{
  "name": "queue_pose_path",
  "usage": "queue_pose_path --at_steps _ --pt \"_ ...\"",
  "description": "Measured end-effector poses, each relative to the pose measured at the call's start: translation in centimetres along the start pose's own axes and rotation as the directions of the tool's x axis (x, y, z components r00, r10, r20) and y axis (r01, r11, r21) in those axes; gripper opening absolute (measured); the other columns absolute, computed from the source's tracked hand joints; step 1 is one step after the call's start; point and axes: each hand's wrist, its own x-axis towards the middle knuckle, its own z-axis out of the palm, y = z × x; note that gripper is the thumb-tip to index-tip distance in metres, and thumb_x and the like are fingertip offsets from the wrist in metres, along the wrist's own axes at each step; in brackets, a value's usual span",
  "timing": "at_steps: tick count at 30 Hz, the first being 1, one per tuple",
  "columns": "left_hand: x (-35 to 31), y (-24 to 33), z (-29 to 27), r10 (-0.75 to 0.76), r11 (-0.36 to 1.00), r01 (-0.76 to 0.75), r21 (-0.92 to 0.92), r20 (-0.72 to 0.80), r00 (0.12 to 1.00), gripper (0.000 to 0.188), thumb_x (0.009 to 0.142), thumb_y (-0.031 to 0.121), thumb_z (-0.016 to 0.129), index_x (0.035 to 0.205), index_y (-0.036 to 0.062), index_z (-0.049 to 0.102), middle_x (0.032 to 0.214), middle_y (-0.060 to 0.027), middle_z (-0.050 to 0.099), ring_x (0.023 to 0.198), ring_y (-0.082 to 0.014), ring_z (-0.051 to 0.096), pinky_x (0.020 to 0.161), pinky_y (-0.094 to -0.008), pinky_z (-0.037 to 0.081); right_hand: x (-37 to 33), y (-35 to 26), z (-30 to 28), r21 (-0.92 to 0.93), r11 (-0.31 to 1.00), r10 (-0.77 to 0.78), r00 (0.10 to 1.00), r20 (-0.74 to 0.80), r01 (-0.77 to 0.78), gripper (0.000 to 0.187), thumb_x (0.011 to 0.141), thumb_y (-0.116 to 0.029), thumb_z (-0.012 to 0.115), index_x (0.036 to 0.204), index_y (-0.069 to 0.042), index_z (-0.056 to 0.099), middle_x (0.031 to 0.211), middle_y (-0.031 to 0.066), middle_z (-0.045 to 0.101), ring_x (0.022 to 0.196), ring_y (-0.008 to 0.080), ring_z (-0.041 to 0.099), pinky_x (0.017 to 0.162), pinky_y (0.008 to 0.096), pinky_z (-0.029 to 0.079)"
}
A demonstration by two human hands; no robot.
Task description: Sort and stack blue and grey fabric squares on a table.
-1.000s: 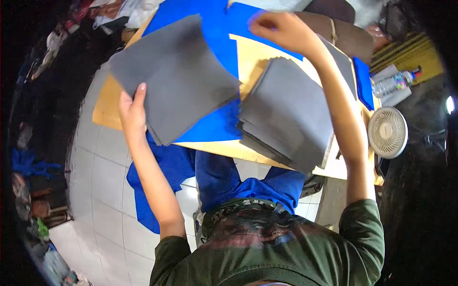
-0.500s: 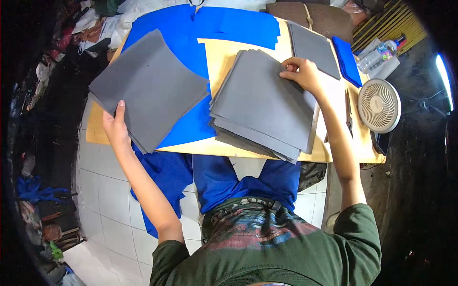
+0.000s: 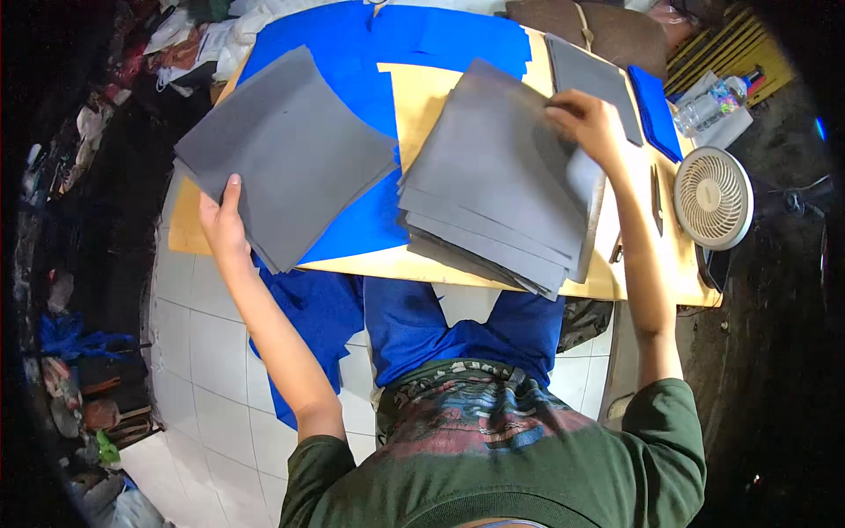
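Note:
My left hand (image 3: pixel 225 227) grips the near-left edge of several stacked grey sheets (image 3: pixel 286 158), thumb on top and fingers hidden underneath. These sheets have a curved right edge and are held over blue fabric (image 3: pixel 363 211) on the table. To the right lies a thicker, loosely fanned pile of grey sheets (image 3: pixel 488 224). My right hand (image 3: pixel 588 126) pinches the right edge of the pile's top grey sheet (image 3: pixel 484 132). That sheet is partly raised, its right side bent and blurred by motion.
The wooden table (image 3: pixel 414 92) carries another grey stack (image 3: pixel 594 84), folded blue fabric (image 3: pixel 654 113), a clear bottle (image 3: pixel 709 106) and dark scissors (image 3: pixel 657 198) at the right. A white fan (image 3: pixel 713 198) stands at the right edge. A brown cushion-like bundle (image 3: pixel 607 26) lies behind.
My right hand has shifted slightly right and away, drawing the top grey sheet up and away from the pile's near edge. My left hand keeps its hold; the whole view has shifted slightly.

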Motion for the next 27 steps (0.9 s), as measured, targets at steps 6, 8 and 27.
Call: queue_pose_path --at_steps 6,8,27 --pt "0.5 -0.5 -0.4 0.015 0.999 -0.015 -0.046 0.018 1.0 0.041 0.082 0.007 0.058 0.119 -0.0051 0.045 0.117 -0.0102 0.052 0.106 -0.0179 0.048 0.094 -0.0289 0.034 2.4 -4.4 -2.2 0.655 0.744 0.064 0.99 0.122 -0.129 0.023 0.082 -0.015 0.063 0.098 0.0 0.059 0.079 0.0021 0.063 0.07 0.0063 0.057 0.063 0.0195 0.044" --pt "0.2 -0.1 -0.5 -0.013 1.0 0.014 -0.026 0.033 0.999 0.039 0.083 0.008 0.057 0.118 -0.005 0.046 0.117 -0.0097 0.052 0.104 -0.0183 0.049 0.093 -0.0295 0.036 3.9 -6.3 -0.1 0.821 0.551 0.046 0.988 0.146 -0.148 0.025 0.083 -0.015 0.062 0.101 0.001 0.058 0.084 0.005 0.063 0.074 0.0079 0.057 0.066 0.0203 0.044" --pt "-0.4 0.3 -0.2 -0.063 0.97 0.053 -0.237 -0.035 0.997 0.037 0.096 0.026 0.035 0.114 -0.0028 0.049 0.106 -0.0067 0.056 0.094 -0.0131 0.052 0.082 -0.0272 0.042 7.5 -17.8 16.0 0.7 0.647 0.045 0.932 0.361 -0.303 0.034 0.08 -0.016 0.064 0.105 0.006 0.056 0.092 0.0088 0.06 0.085 0.0145 0.054 0.077 0.026 0.042"
